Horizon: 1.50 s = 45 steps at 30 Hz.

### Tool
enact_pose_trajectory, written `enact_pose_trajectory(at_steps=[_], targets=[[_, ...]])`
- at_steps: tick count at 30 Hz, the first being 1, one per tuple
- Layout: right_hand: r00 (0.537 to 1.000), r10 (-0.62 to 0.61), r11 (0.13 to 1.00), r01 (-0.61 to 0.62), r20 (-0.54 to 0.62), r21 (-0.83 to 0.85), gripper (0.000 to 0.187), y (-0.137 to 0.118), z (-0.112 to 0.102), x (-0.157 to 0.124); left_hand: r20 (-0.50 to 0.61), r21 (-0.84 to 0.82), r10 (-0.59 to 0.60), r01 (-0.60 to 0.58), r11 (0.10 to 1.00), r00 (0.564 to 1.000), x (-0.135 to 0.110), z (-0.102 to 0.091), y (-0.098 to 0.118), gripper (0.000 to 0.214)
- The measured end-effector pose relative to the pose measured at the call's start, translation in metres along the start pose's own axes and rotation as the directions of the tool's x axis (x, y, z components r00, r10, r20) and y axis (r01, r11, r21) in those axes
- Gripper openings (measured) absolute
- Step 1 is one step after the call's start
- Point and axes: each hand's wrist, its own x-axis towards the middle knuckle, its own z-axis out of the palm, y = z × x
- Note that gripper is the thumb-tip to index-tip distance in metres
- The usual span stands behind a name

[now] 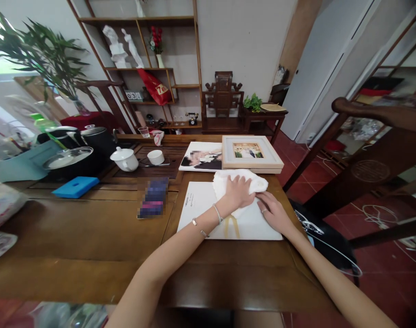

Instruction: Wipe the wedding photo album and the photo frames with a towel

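My left hand (240, 191) presses on a bunched white cloth (259, 183), its fingers spread over the top. Under the cloth lies a flat white panel (194, 223) with small dark print at its left side and two yellowish strips near its front edge. My right hand (271, 212) rests on the panel's right side, fingers stretched out, its fingertips at the cloth's edge. Bracelets circle my left forearm and wrist, and a ring is on my right hand. Part of the panel is hidden by the cloth and hands.
Behind the panel lie a framed picture (278, 157) and a photo panel (184, 161). To the left on the wooden table (109, 241) are a blurred dark packet (153, 198), a blue box (75, 187), a white lidded cup (125, 159) and a small bowl (155, 157). A wooden chair (372, 168) stands right.
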Motion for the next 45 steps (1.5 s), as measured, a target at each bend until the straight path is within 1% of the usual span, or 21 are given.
enact_pose_trajectory(at_steps=[3, 6, 8, 10, 12, 13, 14, 16, 18, 21, 24, 26, 27, 29, 32, 34, 35, 37, 40, 43, 45], targets=[[1.000, 0.000, 1.000, 0.000, -0.003, 0.029, 0.039, 0.005, 0.002, -0.001, -0.009, 0.076, 0.007, -0.006, 0.997, 1.000, -0.022, 0.004, 0.004, 0.066], [1.000, 0.004, 0.999, -0.004, 0.007, 0.050, 0.039, 0.008, 0.003, -0.001, 0.019, 0.207, 0.020, -0.024, 0.978, 1.000, -0.057, 0.011, 0.020, 0.073], [1.000, 0.026, 0.998, -0.026, 0.010, 0.049, 0.037, 0.008, 0.002, -0.001, 0.001, 0.312, 0.087, -0.083, 0.947, 0.996, -0.087, 0.017, 0.033, 0.072], [0.999, 0.042, 0.998, -0.042, 0.007, 0.044, 0.036, 0.008, 0.002, -0.001, -0.033, 0.365, 0.188, -0.163, 0.916, 0.982, -0.116, 0.022, 0.046, 0.070], [0.999, 0.043, 0.998, -0.044, 0.010, 0.042, 0.037, 0.008, 0.002, -0.001, -0.049, 0.362, 0.244, -0.211, 0.908, 0.968, -0.136, 0.024, 0.054, 0.072], [0.999, 0.043, 0.998, -0.043, 0.012, 0.043, 0.037, 0.009, 0.002, -0.001, -0.051, 0.348, 0.253, -0.220, 0.911, 0.966, -0.139, 0.024, 0.054, 0.074], [0.999, 0.043, 0.998, -0.044, 0.014, 0.045, 0.037, 0.009, 0.002, -0.001, -0.050, 0.327, 0.256, -0.226, 0.918, 0.965, -0.139, 0.024, 0.051, 0.076], [0.999, 0.046, 0.998, -0.047, 0.015, 0.049, 0.038, 0.012, 0.002, -0.001, -0.042, 0.271, 0.261, -0.240, 0.932, 0.965, -0.127, 0.023, 0.039, 0.078], [0.999, 0.042, 0.998, -0.043, 0.016, 0.051, 0.041, 0.014, 0.002, -0.001, -0.029, 0.201, 0.249, -0.239, 0.950, 0.968, -0.104, 0.021, 0.018, 0.078], [1.000, 0.013, 0.999, -0.014, 0.010, 0.049, 0.043, 0.015, 0.002, -0.001, -0.036, 0.110, 0.193, -0.188, 0.976, 0.980, -0.066, 0.018, -0.013, 0.075], [1.000, 0.001, 0.999, -0.001, -0.008, 0.036, 0.042, 0.015, 0.002, -0.001, -0.059, 0.077, 0.141, -0.136, 0.988, 0.988, -0.044, 0.013, -0.029, 0.068], [1.000, 0.001, 0.999, 0.000, -0.011, 0.034, 0.042, 0.016, 0.003, -0.001, -0.055, 0.088, 0.144, -0.138, 0.986, 0.988, -0.045, 0.013, -0.026, 0.064], [1.000, 0.001, 0.999, -0.001, -0.009, 0.035, 0.042, 0.016, 0.003, -0.001, -0.046, 0.100, 0.158, -0.153, 0.983, 0.986, -0.050, 0.013, -0.021, 0.064], [1.000, 0.007, 0.999, -0.007, -0.003, 0.035, 0.041, 0.016, 0.003, -0.001, -0.040, 0.133, 0.196, -0.190, 0.973, 0.980, -0.071, 0.017, -0.005, 0.068], [1.000, 0.024, 0.999, -0.024, 0.000, 0.032, 0.038, 0.015, 0.003, -0.001, -0.070, 0.203, 0.227, -0.209, 0.957, 0.971, -0.113, 0.025, 0.022, 0.078], [1.000, 0.026, 0.999, -0.026, 0.002, 0.029, 0.037, 0.014, 0.002, -0.001, -0.076, 0.222, 0.246, -0.225, 0.949, 0.966, -0.134, 0.028, 0.032, 0.080], [1.000, 0.026, 0.999, -0.026, 0.003, 0.027, 0.037, 0.014, 0.002, -0.001, -0.067, 0.212, 0.257, -0.238, 0.948, 0.964, -0.139, 0.028, 0.033, 0.080], [1.000, 0.022, 0.999, -0.022, 0.005, 0.024, 0.037, 0.014, 0.002, -0.001, -0.054, 0.157, 0.267, -0.256, 0.954, 0.962, -0.135, 0.025, 0.027, 0.077], [1.000, 0.003, 1.000, -0.003, 0.005, 0.027, 0.038, 0.015, 0.002, -0.001, -0.039, 0.054, 0.222, -0.220, 0.974, 0.974, -0.104, 0.018, 0.003, 0.071], [1.000, -0.002, 1.000, 0.002, 0.010, 0.018, 0.037, 0.013, 0.001, 0.000, -0.038, -0.021, 0.132, -0.132, 0.991, 0.991, -0.067, 0.012, -0.027, 0.063], [1.000, 0.014, 1.000, -0.014, 0.014, 0.007, 0.037, 0.012, 0.000, 0.000, -0.051, -0.047, 0.061, -0.064, 0.997, 0.997, -0.054, 0.009, -0.045, 0.059]])
